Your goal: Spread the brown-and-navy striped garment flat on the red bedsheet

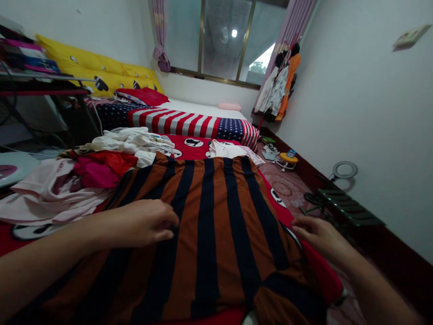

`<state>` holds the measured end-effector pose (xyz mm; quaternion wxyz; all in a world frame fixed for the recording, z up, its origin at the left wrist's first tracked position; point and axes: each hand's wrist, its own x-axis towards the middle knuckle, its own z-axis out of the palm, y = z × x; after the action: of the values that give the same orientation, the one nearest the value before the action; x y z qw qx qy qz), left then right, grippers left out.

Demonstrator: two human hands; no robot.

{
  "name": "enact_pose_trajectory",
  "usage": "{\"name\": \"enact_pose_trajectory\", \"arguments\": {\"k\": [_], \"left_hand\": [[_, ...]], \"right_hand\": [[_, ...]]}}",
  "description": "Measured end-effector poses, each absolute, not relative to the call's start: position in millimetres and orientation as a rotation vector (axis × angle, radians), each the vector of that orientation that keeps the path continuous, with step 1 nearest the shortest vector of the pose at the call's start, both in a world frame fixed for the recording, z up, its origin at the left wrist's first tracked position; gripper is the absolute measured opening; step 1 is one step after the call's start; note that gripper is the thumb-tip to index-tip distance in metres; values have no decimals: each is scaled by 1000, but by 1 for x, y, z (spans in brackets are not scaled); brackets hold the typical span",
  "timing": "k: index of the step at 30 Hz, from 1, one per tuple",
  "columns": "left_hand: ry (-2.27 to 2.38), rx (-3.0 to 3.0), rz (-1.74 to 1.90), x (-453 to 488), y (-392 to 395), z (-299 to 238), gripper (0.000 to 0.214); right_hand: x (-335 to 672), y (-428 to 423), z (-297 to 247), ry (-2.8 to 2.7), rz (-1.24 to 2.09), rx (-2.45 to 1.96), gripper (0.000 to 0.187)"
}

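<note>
A brown and dark navy striped garment (206, 225) lies spread out in front of me, its sleeve-like part folded over at the near right. My left hand (152, 224) hovers over its left half, fingers loosely bent, a gap between thumb and fingers and nothing in them. Off the garment's right edge is my right hand (316, 232), slightly blurred, its thumb and fingers a little apart with no cloth seen between them. Under the garment is a red cover (304, 259) with black and white round prints.
To the left lie a pale pink garment (50, 192), a magenta cloth (98, 171) and white clothes (135, 142). A folded white garment (226, 150) sits beyond. Behind is a bed with a flag-patterned cover (176, 123). A green stool-like rack (350, 207) stands right.
</note>
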<state>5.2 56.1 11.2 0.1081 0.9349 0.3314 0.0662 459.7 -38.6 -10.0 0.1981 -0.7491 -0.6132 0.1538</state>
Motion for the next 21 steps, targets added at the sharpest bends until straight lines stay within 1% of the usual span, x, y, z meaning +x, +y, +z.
{"name": "enact_pose_trajectory", "arguments": {"k": [1, 3, 6, 8, 11, 15, 18, 20, 21], "left_hand": [[872, 2739, 141, 31, 67, 13, 18], [881, 2746, 215, 74, 88, 3, 30], [1114, 2776, 390, 112, 116, -34, 44], [1276, 2764, 450, 120, 129, -61, 53], [1378, 2754, 521, 121, 137, -86, 57], [1380, 2752, 541, 118, 136, -91, 58], [1367, 2741, 540, 118, 136, -88, 58], [1356, 2732, 544, 117, 136, -88, 57], [1351, 2729, 545, 117, 137, -89, 56]], "right_hand": [[458, -25, -14, -1722, 413, -2078, 27], [454, -1, -23, -1692, 429, -2051, 27], [447, 27, -37, -1511, 589, -2023, 36], [443, 40, -44, -1395, 620, -1993, 40], [439, 58, -48, -1346, 521, -1951, 40], [425, 80, -41, -1275, 499, -1907, 41], [388, 82, -33, -1475, 256, -1903, 48], [351, 71, -30, -1821, 93, -1810, 49], [332, 62, -30, -2060, 102, -1718, 48]]}}
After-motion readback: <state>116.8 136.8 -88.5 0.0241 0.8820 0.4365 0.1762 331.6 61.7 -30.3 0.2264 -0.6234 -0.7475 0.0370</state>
